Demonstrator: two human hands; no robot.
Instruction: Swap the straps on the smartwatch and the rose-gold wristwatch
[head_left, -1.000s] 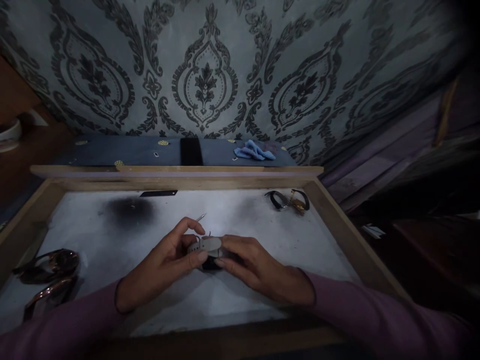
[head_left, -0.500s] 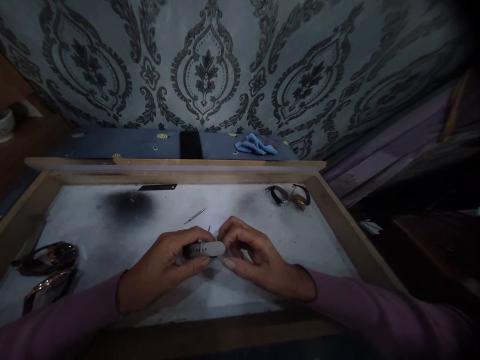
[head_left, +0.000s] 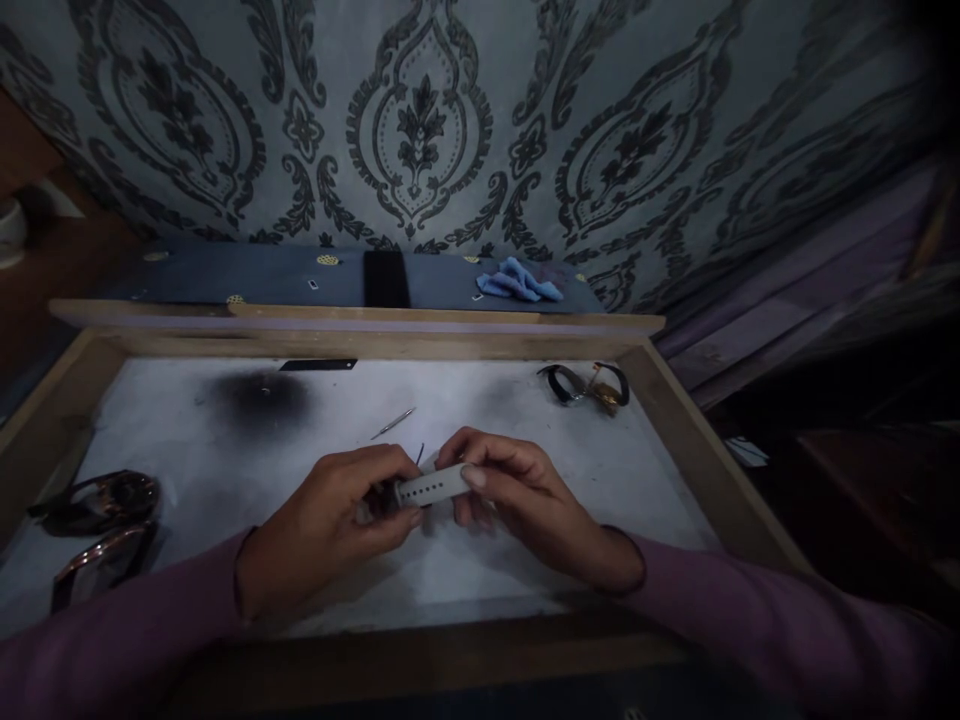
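A light grey watch strap (head_left: 431,486) with a row of small holes is stretched between my two hands over the white tray floor. My left hand (head_left: 337,520) is closed around its left part, where a dark piece partly shows between thumb and fingers. On the strap's right end, my right hand (head_left: 517,495) pinches with thumb and fingers. Beyond the hands lies a thin metal spring-bar tool (head_left: 392,423), and a short dark pin-like piece (head_left: 421,453) shows just behind the strap.
Two watches (head_left: 585,386) lie at the back right, and two more (head_left: 105,530) at the left by my sleeve. A dark flat blade (head_left: 319,365) rests near the back wall. The wooden rim (head_left: 450,345) encloses the surface. A blue cloth (head_left: 519,280) sits beyond it.
The strap's right end has been drawn out to the right and tilted up, so more holes show. My right thumb has moved onto that end. My left hand keeps its hold.
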